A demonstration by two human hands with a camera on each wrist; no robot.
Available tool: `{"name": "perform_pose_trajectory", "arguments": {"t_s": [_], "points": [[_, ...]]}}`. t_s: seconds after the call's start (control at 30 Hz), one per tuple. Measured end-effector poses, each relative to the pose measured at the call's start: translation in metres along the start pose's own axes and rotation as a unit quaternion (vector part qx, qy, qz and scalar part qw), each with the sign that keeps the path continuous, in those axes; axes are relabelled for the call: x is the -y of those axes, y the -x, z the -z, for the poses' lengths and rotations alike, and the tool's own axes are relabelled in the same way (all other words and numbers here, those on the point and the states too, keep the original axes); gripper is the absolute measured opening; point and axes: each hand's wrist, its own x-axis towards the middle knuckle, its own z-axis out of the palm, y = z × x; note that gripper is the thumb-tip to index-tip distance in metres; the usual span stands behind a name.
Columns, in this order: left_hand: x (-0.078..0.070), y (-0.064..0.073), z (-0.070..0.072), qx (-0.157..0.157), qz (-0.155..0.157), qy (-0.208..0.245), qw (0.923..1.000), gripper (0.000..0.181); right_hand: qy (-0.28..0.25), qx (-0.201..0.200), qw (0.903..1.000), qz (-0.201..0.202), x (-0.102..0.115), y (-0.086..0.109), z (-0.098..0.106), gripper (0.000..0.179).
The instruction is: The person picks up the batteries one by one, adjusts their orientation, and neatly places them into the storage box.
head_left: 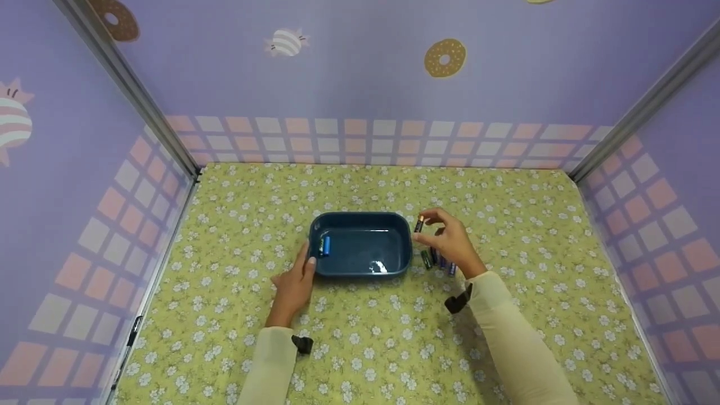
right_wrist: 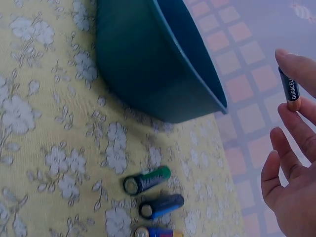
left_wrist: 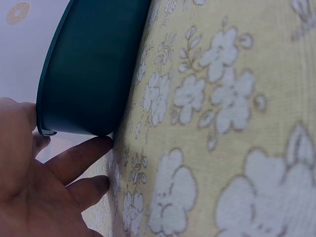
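A dark teal rectangular basin stands on the flowered cloth. Inside it, against the left wall, lies a blue battery with a darker one beside it. My left hand touches the basin's left side near the front corner, its fingers spread along the outer wall and base. Just beyond the right rim, my right hand pinches a black and copper Duracell battery between thumb and fingertips, above the cloth. Under that hand lie several loose batteries, among them a green one, a dark blue one and a blue one.
The flowered cloth covers the whole work surface. Purple walls with a pink and white check border enclose it at the back, left and right. A black wrist strap shows at my right sleeve.
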Motion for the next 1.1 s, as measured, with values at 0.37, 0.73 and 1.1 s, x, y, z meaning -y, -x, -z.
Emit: {"name": "perform_pose_trajectory", "arguments": {"t_s": [0.37, 0.73, 1.1], "points": [[-0.002, 0.000, 0.001, -0.003, 0.004, -0.008, 1.0000, 0.065, -0.017, 0.021, 0.9992, 0.030, 0.018, -0.018, -0.024, 0.056], [-0.001, 0.001, 0.000, -0.001, 0.003, -0.009, 1.0000, 0.065, -0.056, 0.055, 0.9969, 0.010, 0.028, -0.034, -0.057, 0.052], [-0.001, 0.001, 0.001, -0.006, 0.000, -0.012, 0.9999, 0.067, -0.071, 0.077, 0.9936, 0.043, 0.027, -0.044, -0.085, 0.058]]}}
